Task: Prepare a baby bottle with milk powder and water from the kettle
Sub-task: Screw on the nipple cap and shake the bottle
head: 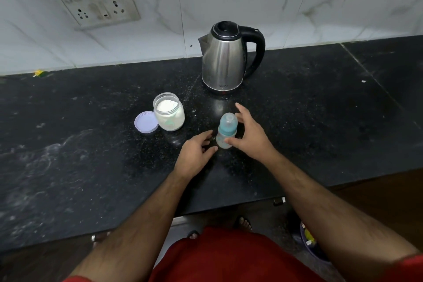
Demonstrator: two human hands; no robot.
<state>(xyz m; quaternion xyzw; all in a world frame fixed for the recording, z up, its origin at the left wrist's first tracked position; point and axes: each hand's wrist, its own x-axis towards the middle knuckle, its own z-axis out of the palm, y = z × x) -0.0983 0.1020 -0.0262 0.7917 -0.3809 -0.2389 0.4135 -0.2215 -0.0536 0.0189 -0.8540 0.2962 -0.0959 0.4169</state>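
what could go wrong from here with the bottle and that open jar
The bottle is small and upright between the left hand and right hand; a clumsy touch could tip it. The jar of powder stands open, lid off, near the left hand, so a stray knock could spill it.

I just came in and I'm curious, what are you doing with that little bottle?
A person is starting to make a baby's milk. Both hands are around the baby bottle standing capped on the black counter: the right hand has its thumb against the bottle's side, and the left hand is open just beside it. The jar of milk powder sits open with its lid next to it. The kettle waits behind, untouched.
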